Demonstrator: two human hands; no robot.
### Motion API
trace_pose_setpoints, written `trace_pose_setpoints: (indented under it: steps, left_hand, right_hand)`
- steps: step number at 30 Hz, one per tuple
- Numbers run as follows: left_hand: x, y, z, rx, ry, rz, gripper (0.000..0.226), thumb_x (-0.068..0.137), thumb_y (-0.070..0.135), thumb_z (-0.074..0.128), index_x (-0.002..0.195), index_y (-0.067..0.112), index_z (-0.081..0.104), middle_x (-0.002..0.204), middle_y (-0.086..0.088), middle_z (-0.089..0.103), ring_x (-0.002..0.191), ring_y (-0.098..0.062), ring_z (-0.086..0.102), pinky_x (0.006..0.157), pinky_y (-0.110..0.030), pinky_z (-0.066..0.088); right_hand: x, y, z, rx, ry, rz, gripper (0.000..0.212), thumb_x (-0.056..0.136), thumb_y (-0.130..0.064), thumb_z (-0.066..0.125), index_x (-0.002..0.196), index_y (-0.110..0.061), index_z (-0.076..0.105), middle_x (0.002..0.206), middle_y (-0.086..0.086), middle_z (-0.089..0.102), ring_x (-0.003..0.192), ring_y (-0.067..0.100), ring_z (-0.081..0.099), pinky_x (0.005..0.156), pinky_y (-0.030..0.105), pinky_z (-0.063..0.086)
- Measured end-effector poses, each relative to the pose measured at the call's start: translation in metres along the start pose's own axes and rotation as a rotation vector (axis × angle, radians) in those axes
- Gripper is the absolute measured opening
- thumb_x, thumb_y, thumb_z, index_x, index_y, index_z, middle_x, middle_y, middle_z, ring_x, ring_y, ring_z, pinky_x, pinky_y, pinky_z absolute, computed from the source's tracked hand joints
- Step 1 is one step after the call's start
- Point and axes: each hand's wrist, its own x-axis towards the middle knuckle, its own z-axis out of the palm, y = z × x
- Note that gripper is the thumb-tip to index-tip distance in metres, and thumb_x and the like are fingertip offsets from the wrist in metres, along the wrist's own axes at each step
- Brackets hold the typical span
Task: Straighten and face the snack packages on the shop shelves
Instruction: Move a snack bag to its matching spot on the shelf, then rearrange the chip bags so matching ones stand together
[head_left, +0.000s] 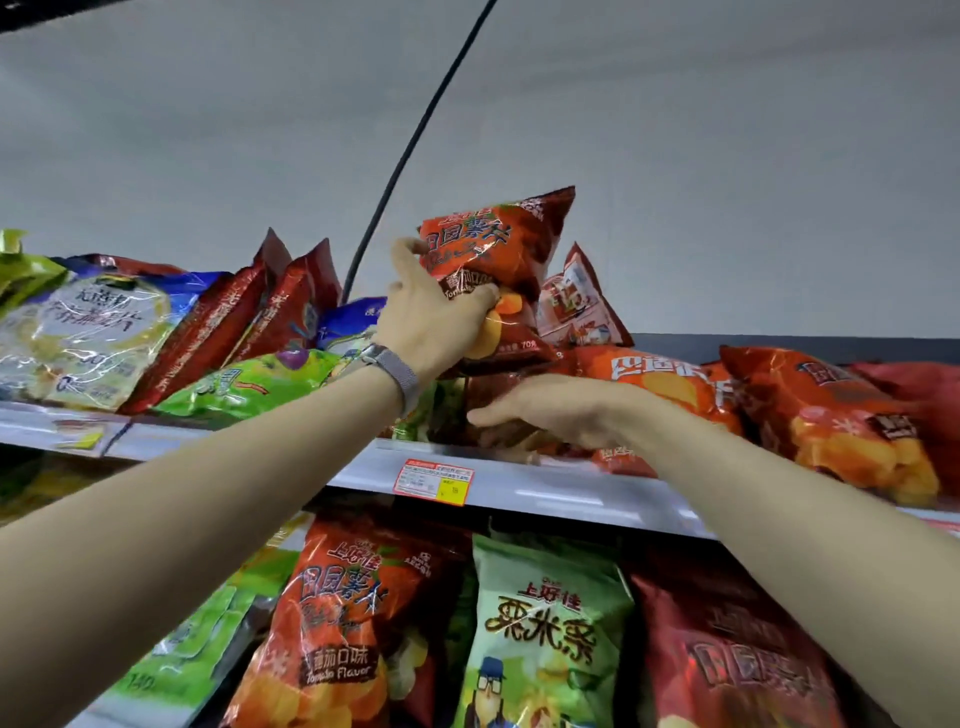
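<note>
My left hand (434, 306), with a watch on its wrist, grips an orange-red tomato crisp bag (501, 244) and holds it upright above the top shelf (519, 480). My right hand (550, 410) lies with straight fingers on dark red bags (488, 392) lying flat at the shelf's front edge, below the lifted bag. More orange crisp bags (670, 387) lie flat to the right of that hand. Whatever is under my right palm is hidden.
Green (249, 387), dark red (244, 322) and blue-white (88, 332) bags lean on the top shelf's left. A price tag (434, 480) sits on the shelf rail. The lower shelf holds an upright orange bag (337, 623), a green one (545, 634) and a red one (727, 660). A black cable (410, 150) runs up the wall.
</note>
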Motion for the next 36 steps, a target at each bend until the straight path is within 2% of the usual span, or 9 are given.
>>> trace_pose_setpoints:
  steps: [3,7,12,17,22,25,28,32,36]
  left_hand:
    - [0.002,-0.003,0.022,-0.003,-0.068,-0.037,0.084,0.08,0.055,0.074,0.142,0.029,0.024,0.13,-0.014,0.061,0.113,-0.039,0.064,0.098,-0.043,0.05]
    - [-0.005,-0.008,0.042,0.25,-0.149,-0.004,0.082,0.092,0.051,0.07,0.153,0.024,0.023,0.137,-0.026,0.052,0.121,-0.046,0.058,0.097,-0.043,0.044]
    - [-0.008,-0.011,0.047,0.397,-0.25,0.022,0.089,0.088,0.055,0.073,0.154,0.024,0.022,0.132,-0.025,0.05,0.115,-0.047,0.058,0.097,-0.047,0.05]
    - [-0.021,-0.015,0.048,0.447,-0.303,0.03,0.093,0.085,0.057,0.076,0.155,0.025,0.023,0.132,-0.024,0.053,0.12,-0.045,0.056,0.101,-0.046,0.05]
    - [-0.02,-0.024,0.039,0.286,-0.388,-0.058,0.086,0.091,0.055,0.075,0.151,0.02,0.025,0.13,-0.013,0.061,0.118,-0.035,0.062,0.1,-0.041,0.052]
    - [-0.018,-0.022,0.024,-0.005,-0.498,-0.233,0.073,0.097,0.044,0.073,0.147,0.019,0.025,0.125,-0.007,0.064,0.111,-0.023,0.063,0.089,-0.037,0.048]
    - [-0.01,-0.03,-0.001,0.067,-0.446,-0.148,0.059,0.097,0.04,0.072,0.143,0.021,0.039,0.11,-0.004,0.066,0.094,-0.019,0.064,0.079,-0.036,0.05]
    - [-0.003,-0.059,-0.032,0.427,-0.101,0.143,0.049,0.087,0.031,0.069,0.134,0.023,0.058,0.123,-0.008,0.068,0.118,-0.036,0.062,0.097,-0.047,0.053]
    - [-0.003,-0.087,-0.046,0.632,-0.242,-0.091,0.092,0.079,0.057,0.077,0.156,0.033,0.033,0.152,-0.021,0.04,0.141,-0.048,0.038,0.116,-0.055,0.039]
  right_hand:
    - [-0.042,0.015,-0.022,-0.059,0.025,-0.034,0.045,0.091,-0.046,0.075,0.114,-0.008,0.078,0.12,0.009,0.075,0.118,0.024,0.068,0.112,0.048,0.048]
    - [-0.076,0.031,-0.04,-0.041,0.205,-0.079,0.027,0.095,-0.034,0.073,0.104,-0.01,0.081,0.109,0.003,0.079,0.105,0.021,0.074,0.099,0.038,0.058]
    - [-0.081,0.038,-0.031,-0.12,0.316,-0.095,0.029,0.088,-0.037,0.078,0.114,-0.025,0.077,0.101,-0.007,0.079,0.096,0.01,0.075,0.092,0.039,0.061]
    - [-0.073,0.032,-0.014,-0.159,0.375,-0.135,0.039,0.086,-0.04,0.077,0.124,-0.032,0.071,0.103,-0.002,0.075,0.094,0.02,0.073,0.092,0.045,0.06]
    - [-0.069,0.027,-0.005,-0.245,0.376,-0.105,0.048,0.084,-0.044,0.077,0.129,-0.028,0.069,0.114,-0.007,0.071,0.107,0.018,0.068,0.098,0.042,0.056]
    - [-0.069,0.024,-0.005,-0.304,0.394,-0.092,0.057,0.089,-0.043,0.072,0.141,-0.024,0.059,0.117,-0.005,0.066,0.106,0.02,0.063,0.085,0.032,0.05]
    - [-0.063,0.027,-0.004,-0.326,0.422,-0.05,0.074,0.09,-0.048,0.07,0.154,-0.024,0.044,0.137,-0.002,0.059,0.121,0.022,0.057,0.086,0.029,0.044]
    - [-0.053,0.025,0.003,-0.361,0.425,-0.046,0.079,0.089,-0.049,0.069,0.158,-0.027,0.036,0.154,0.004,0.05,0.136,0.026,0.05,0.102,0.035,0.044]
    - [-0.039,0.021,0.008,-0.382,0.433,-0.035,0.072,0.095,-0.044,0.064,0.158,-0.026,0.035,0.154,0.007,0.049,0.137,0.031,0.049,0.097,0.032,0.041]
